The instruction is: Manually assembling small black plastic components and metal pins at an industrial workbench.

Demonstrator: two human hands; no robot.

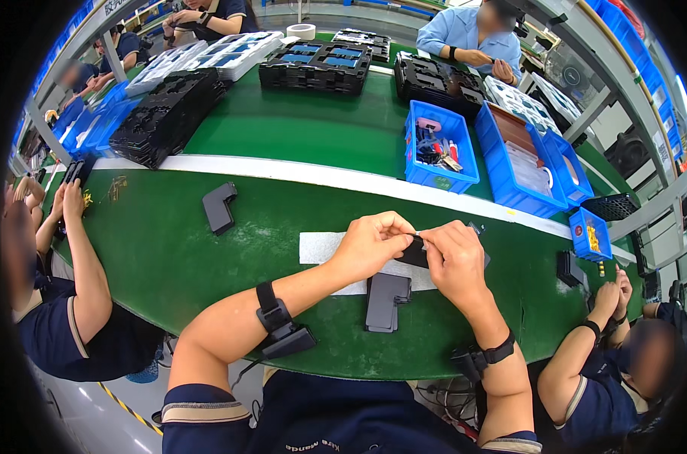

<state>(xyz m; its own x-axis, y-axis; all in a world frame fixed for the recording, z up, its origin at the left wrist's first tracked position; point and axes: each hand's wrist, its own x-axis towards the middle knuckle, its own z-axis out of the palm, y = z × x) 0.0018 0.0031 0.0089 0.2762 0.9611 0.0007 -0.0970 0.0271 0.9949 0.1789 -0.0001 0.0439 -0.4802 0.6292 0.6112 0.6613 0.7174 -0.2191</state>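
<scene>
Both bare hands meet over the near part of the green worktop (162, 257), between its left and right ends. Left hand (370, 244): thumb and index finger closed, tips pinching a small pale piece (417, 234); its kind is too small to tell. Right hand (457, 261): fingers bent, tips closed on the same piece from the other side. Just below the fingertips, a flat black oblong part (414, 255), partly hidden by the right hand; whether either hand grips it cannot be told. Under the hands, a whitish rectangular sheet (311, 248). Toward the near edge, a dark grey L-shaped block (385, 301) overlaps the sheet. A second dark L-shaped block (220, 208) lies well apart, toward the worktop's left end, near a long white strip (283, 174).
</scene>
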